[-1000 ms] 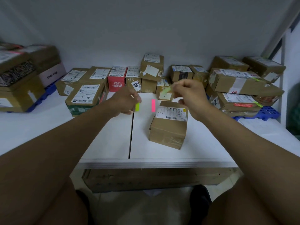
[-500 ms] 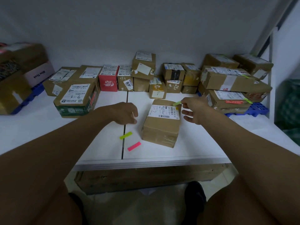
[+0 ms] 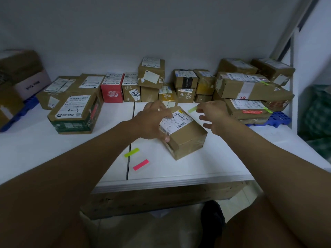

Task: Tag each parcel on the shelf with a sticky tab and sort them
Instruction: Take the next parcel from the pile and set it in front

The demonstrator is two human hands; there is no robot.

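Two hands on one job: left hand (image 3: 152, 120) grips the near-left corner of the parcel (image 3: 184, 131), thumb down its side, fingers over the label w/ handwritten "2". Parcel sits mid-shelf (image 3: 197, 169), turned at an angle, just right of the seam. Right hand (image 3: 213, 117) pinches a green sticky tab (image 3: 192, 109) betw. thumb & forefinger at the 1 o'clock corner of the parcel, other fingers spread loose. Can't tell if the tab touches the box yet.

To do it well, imo: keep the left hand steadying so the box doesn't skid; lay the sticky end on bare cardboard, not over the barcode, free end poking past the edge like the tabs on the stacked parcels (image 3: 247, 86) at 2 o'clock. Press flat, then release. Spare green tab (image 3: 132, 152) & pink tab (image 3: 141, 164) lie at 7 o'clock of the parcel.
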